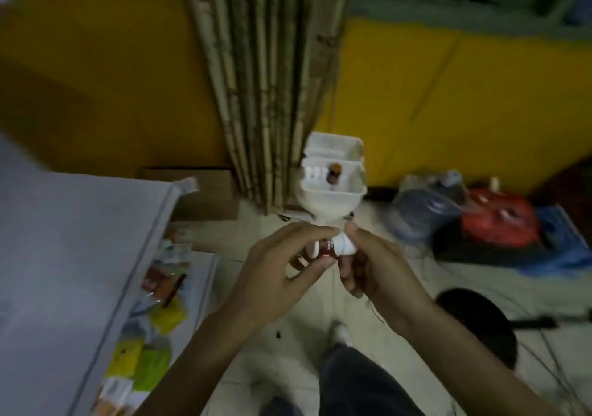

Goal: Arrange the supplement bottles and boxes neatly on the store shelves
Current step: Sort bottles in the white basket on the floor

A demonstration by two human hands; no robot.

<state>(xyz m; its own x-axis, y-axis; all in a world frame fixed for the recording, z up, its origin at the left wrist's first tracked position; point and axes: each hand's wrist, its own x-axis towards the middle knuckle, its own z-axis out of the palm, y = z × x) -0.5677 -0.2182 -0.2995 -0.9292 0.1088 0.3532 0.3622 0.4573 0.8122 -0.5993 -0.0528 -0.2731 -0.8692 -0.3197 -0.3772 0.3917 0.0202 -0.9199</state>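
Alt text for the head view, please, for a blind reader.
The left hand and right hand hold a small white bottle with a red label. Behind it stands an open white box holding a brown bottle; packets fill a shelf at left.

Left hand (282,266) and right hand (376,265) pinch a red-labelled white bottle (331,249).

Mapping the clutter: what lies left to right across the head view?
White shelf unit, brown cardboard box, left hand, small white red-labelled bottle, right hand, grey plastic bag, red bag.
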